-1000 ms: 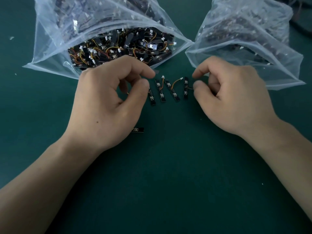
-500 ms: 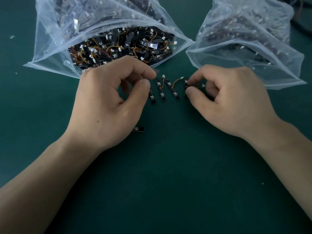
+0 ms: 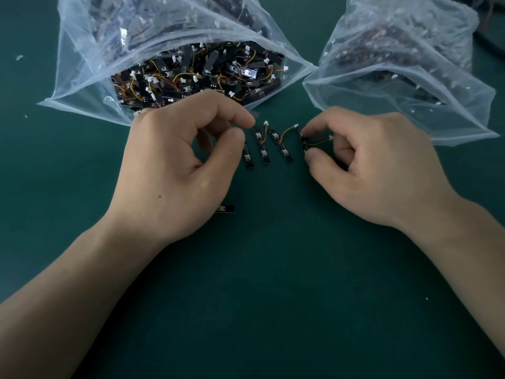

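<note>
Strips of black circuit board (image 3: 263, 153) lie in a row on the green mat (image 3: 273, 269), between your hands and just below two clear bags (image 3: 82, 77). Your right hand (image 3: 377, 165) pinches the rightmost strip (image 3: 304, 142) between thumb and forefinger. Your left hand (image 3: 175, 170) is curled beside the leftmost strip (image 3: 248, 159); I cannot tell whether it grips anything.
</note>
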The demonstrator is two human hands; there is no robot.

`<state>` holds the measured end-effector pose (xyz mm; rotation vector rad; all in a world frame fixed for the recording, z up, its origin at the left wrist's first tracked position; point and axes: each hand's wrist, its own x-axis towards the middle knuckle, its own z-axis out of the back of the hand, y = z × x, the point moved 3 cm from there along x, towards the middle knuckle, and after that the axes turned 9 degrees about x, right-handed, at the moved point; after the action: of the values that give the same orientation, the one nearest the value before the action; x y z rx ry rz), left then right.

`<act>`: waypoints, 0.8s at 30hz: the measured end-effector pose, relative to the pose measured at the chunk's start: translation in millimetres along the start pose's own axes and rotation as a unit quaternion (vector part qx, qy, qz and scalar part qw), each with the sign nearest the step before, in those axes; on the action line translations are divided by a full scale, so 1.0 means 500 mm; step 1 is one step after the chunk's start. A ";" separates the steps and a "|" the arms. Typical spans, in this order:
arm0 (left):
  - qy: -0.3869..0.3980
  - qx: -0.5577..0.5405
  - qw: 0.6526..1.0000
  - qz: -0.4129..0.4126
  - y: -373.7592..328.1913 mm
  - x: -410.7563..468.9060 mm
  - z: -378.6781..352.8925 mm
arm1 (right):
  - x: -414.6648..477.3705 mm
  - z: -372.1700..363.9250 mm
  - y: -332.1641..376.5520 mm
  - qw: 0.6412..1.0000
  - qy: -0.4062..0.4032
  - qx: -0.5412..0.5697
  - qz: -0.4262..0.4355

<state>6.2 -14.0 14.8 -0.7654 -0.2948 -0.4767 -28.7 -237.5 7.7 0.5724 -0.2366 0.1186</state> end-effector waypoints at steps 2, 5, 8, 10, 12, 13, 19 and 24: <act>0.002 0.001 1.000 0.001 0.000 0.000 0.000 | -0.001 0.000 0.002 1.000 0.012 0.000 0.005; 0.005 0.000 1.000 0.002 0.001 0.000 -0.001 | -0.002 0.000 0.002 1.000 0.029 0.002 0.012; 0.007 -0.004 1.000 0.004 0.002 0.000 -0.002 | -0.002 -0.001 0.001 0.999 0.033 0.003 0.015; 0.010 -0.007 1.000 0.005 0.002 0.000 -0.002 | -0.001 -0.001 0.001 0.999 0.032 0.005 0.014; 0.011 -0.007 1.000 0.005 0.002 0.000 -0.002 | -0.001 0.000 0.001 0.999 0.032 0.006 0.014; 0.011 -0.006 1.000 0.004 0.002 0.000 -0.002 | 0.000 0.000 0.000 0.999 0.033 0.005 0.014; 0.013 -0.007 1.000 0.007 0.002 0.001 -0.003 | 0.001 -0.001 -0.002 0.999 0.042 0.009 0.022; 0.015 -0.007 1.000 0.007 0.001 0.000 -0.002 | -0.001 0.001 -0.002 0.998 0.046 0.043 0.019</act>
<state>6.6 -14.5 13.8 -0.7727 -0.2587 -0.4770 -29.2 -238.7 7.2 0.6464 -0.1541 0.1913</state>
